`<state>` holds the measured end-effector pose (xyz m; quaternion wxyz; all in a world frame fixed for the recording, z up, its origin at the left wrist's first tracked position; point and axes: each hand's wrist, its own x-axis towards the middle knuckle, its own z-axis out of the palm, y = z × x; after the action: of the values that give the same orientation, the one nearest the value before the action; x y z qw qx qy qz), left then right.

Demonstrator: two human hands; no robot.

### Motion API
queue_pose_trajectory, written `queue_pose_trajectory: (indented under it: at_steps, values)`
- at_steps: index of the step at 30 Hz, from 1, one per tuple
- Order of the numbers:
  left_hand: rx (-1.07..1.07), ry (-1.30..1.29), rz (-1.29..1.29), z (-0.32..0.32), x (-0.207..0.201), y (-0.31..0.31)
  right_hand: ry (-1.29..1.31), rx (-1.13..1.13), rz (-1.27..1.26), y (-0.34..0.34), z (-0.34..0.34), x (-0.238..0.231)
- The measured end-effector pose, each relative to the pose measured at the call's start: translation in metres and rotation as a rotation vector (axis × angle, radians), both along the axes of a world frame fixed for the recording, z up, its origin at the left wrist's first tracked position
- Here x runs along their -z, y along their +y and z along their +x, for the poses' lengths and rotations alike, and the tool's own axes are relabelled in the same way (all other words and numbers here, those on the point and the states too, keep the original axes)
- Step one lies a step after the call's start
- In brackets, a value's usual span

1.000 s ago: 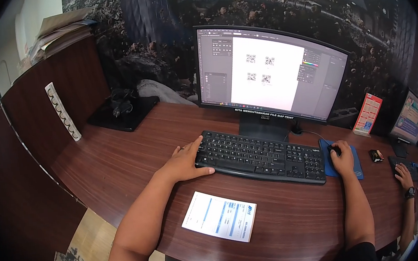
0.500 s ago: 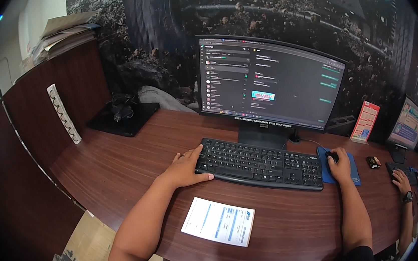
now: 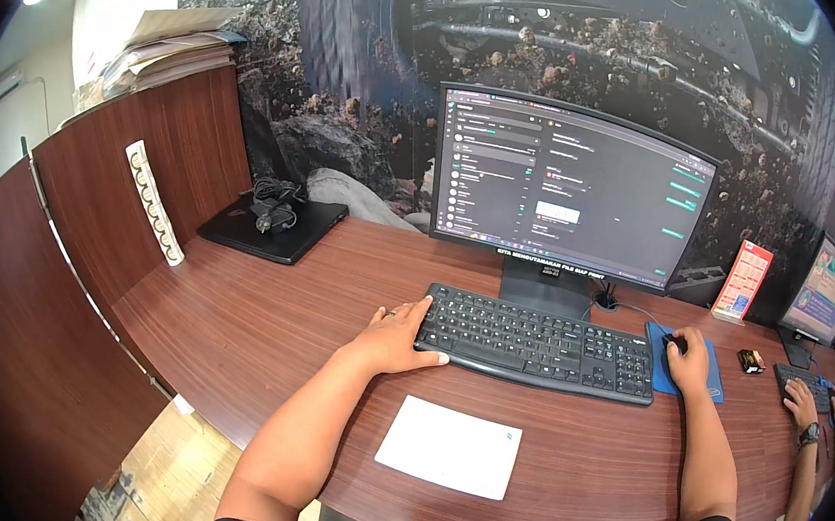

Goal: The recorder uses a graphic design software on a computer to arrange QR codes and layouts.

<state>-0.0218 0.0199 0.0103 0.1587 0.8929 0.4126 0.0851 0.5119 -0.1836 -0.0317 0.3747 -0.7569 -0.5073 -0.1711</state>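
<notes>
My left hand (image 3: 400, 339) lies at the left end of a black keyboard (image 3: 536, 342), its fingers stretched along the end and its thumb by the front corner. My right hand (image 3: 687, 360) is closed over a black computer mouse (image 3: 680, 344), mostly hidden under the fingers, on a blue mouse pad (image 3: 661, 371). Behind the keyboard stands a black monitor (image 3: 571, 185) with a dark chat window on its screen. A white printed slip or pad of paper (image 3: 449, 448) rests on the desk, in front of the keyboard and between my forearms.
A black laptop (image 3: 274, 236) with a coiled cable (image 3: 275, 206) on top sits at the back left of the wooden desk (image 3: 272, 315). Right of the mouse pad are a small dark box (image 3: 751, 361) and a red desk calendar (image 3: 742, 281). Another person's hand (image 3: 800, 402) is on a second keyboard.
The whole view has shifted, so the desk and monitor sit farther right and slightly lower. Both hands keep their places on the keyboard's end and the mouse. The paper's print looks washed out.
</notes>
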Motion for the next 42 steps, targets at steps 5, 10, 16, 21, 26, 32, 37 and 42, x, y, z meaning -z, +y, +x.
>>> queue_pose_trajectory:
  at_steps: [5, 10, 16, 21, 26, 32, 37, 42]
  values:
    - [0.003, 0.001, 0.004, 0.000, 0.001, 0.001, -0.012, 0.005, -0.019, 0.000, -0.001, -0.001]
    - [-0.001, 0.002, -0.008, 0.000, -0.001, -0.001, 0.015, -0.012, -0.016, 0.000, -0.002, -0.002]
    - [0.005, -0.001, 0.002, 0.000, -0.001, 0.000, -0.023, -0.012, 0.013, 0.000, -0.003, -0.002]
    - [0.008, -0.002, 0.007, 0.000, 0.001, 0.001, -0.032, -0.041, 0.041, 0.001, -0.002, -0.001]
    - [0.005, 0.002, 0.007, 0.001, 0.003, 0.001, -0.001, 0.045, -0.015, -0.002, -0.007, -0.005]
    - [0.010, -0.007, 0.011, -0.001, 0.002, 0.000, -0.003, 0.041, 0.002, 0.000, -0.004, -0.001]
    - [0.011, -0.001, 0.015, 0.001, 0.001, 0.000, -0.018, 0.035, 0.012, -0.002, -0.004, -0.001]
    - [0.023, 0.001, 0.017, 0.003, 0.001, 0.002, 0.001, 0.123, -0.017, -0.002, 0.006, 0.003]
